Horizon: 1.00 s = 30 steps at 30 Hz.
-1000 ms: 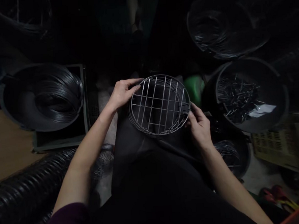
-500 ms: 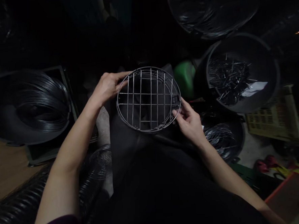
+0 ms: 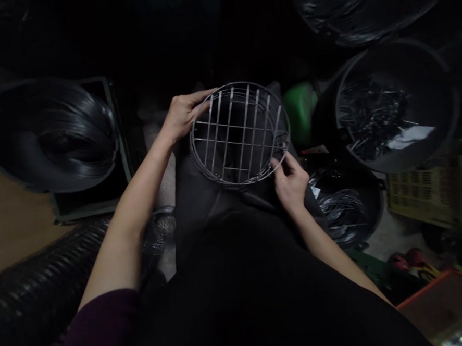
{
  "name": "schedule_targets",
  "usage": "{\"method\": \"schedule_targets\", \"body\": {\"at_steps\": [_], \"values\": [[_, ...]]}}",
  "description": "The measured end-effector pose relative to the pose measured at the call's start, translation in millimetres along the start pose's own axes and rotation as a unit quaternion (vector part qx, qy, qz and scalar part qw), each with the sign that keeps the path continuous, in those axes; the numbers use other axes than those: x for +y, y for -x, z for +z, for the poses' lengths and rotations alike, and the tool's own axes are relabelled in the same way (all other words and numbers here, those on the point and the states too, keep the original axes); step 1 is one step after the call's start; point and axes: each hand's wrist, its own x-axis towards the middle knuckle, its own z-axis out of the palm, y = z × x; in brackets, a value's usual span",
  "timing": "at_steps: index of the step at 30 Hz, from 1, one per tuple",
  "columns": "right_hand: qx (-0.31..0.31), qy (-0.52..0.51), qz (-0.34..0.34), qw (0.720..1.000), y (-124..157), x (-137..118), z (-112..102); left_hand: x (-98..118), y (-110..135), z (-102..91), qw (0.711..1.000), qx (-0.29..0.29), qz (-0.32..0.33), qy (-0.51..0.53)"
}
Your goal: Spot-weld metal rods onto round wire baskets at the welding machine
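Observation:
Over my lap is a round wire rack (image 3: 228, 140), with crossing bars inside a ring and further wire rings beneath. My left hand (image 3: 183, 113) grips its upper left rim, its fingers reaching along the far edge. At the lower right rim, my right hand (image 3: 292, 181) pinches the wire between thumb and fingers. The rack is slightly tilted. A black apron (image 3: 222, 278) covers my lap below it. Parts of the fingers are hidden behind the rim.
To the left a bucket (image 3: 9, 171) holds coiled wire (image 3: 83, 124). On the right stand a bucket of short wire pieces (image 3: 376, 117), a lower container of wire loops (image 3: 341, 210), a yellow crate (image 3: 420, 192) and red-handled tools (image 3: 410, 258). A green object (image 3: 300, 106) stands behind the rack.
The rack and both hands sit a little higher in view, and the rack is further right and slightly turned. The surroundings have shifted as the head moved. Both hands keep hold.

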Motion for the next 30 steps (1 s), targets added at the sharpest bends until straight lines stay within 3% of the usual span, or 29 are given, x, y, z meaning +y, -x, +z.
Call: {"method": "schedule_targets", "body": {"at_steps": [2,4,6,8,12,16,19,22,25,27,30], "values": [[-0.018,0.078,-0.051,0.995,13,0,-7,2,2,1.7,1.000,-0.003,-0.007,0.007],[-0.080,0.126,-0.084,0.985,24,-2,-13,2,3,2.1,1.000,-0.006,-0.010,0.015],[-0.139,0.142,-0.094,0.976,32,-5,-16,3,4,1.8,1.000,-0.007,-0.013,0.020],[-0.158,0.142,-0.072,0.975,36,-8,-13,4,4,1.4,1.000,-0.009,-0.015,0.024],[-0.119,0.098,0.001,0.988,35,-12,11,4,5,2.1,1.000,-0.012,-0.022,0.018],[-0.092,0.061,-0.006,0.994,36,-10,33,-3,3,1.3,1.000,0.003,-0.017,0.009],[-0.072,0.031,-0.014,0.997,42,-8,28,1,4,-4.0,1.000,0.013,0.011,0.012],[-0.087,-0.005,-0.050,0.995,25,6,3,8,6,-10.0,1.000,0.017,-0.004,0.003],[-0.032,0.039,-0.080,0.996,-31,34,-50,20,11,-16.9,0.999,0.034,-0.028,-0.025],[0.038,0.135,-0.032,0.990,-81,58,-94,41,21,-24.7,0.995,0.065,-0.012,-0.071],[0.051,0.237,0.067,0.968,-157,94,-142,83,38,-37.9,0.971,0.139,0.115,-0.155]]}}
